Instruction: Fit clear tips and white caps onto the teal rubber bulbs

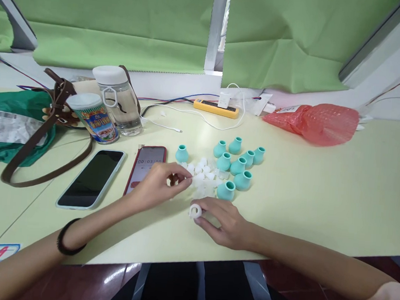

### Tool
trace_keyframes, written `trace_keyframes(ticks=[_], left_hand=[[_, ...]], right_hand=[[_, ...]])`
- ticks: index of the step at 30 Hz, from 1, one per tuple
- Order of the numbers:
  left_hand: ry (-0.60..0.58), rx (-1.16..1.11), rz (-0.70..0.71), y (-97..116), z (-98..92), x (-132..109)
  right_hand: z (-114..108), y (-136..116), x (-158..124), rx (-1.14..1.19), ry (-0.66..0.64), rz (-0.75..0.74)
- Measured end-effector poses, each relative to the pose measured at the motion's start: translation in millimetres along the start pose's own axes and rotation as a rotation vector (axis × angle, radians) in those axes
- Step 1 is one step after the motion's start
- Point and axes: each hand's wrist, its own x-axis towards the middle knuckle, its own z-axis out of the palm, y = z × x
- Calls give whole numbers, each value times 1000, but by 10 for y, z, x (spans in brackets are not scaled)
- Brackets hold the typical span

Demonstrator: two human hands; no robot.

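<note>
My right hand [227,222] pinches a white ring-shaped piece [191,212] between thumb and fingers, its round opening facing me. At the left edge of a pile of small white translucent pieces [203,169], my left hand [161,181] has its thumb and forefinger drawn together; whatever is between them is too small to make out. Several teal vase-shaped rubber pieces [242,180] with open necks stand to the right of the pile. One more teal piece [182,154] stands alone behind my left hand.
A red-cased phone [151,157] showing a timer lies partly under my left hand, beside another phone [92,178]. Further left are a can [96,121], a clear water bottle [125,111] and a brown strap [18,172]. A yellow power strip [206,107] and red plastic bag [326,125] lie behind.
</note>
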Motion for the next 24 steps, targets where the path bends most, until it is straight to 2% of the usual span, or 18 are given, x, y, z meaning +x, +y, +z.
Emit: trace_keyframes(ticks=[4, 7, 9, 13, 17, 24], left_hand=[[27, -275, -224, -18, 151, -157], [65, -429, -225, -2, 207, -210], [58, -515, -181, 38, 207, -224], [50, -572, -125, 123, 187, -255], [48, -545, -67, 137, 196, -284], [53, -521, -62, 103, 225, -300]], right_hand=[[11, -20, 16, 261, 72, 282], [2, -47, 42, 619, 7, 555], [-8, -63, 61, 816, -25, 665], [-18, -82, 76, 943, -6, 698], [-7, -86, 65, 941, -10, 702], [4, -85, 65, 902, -23, 776]])
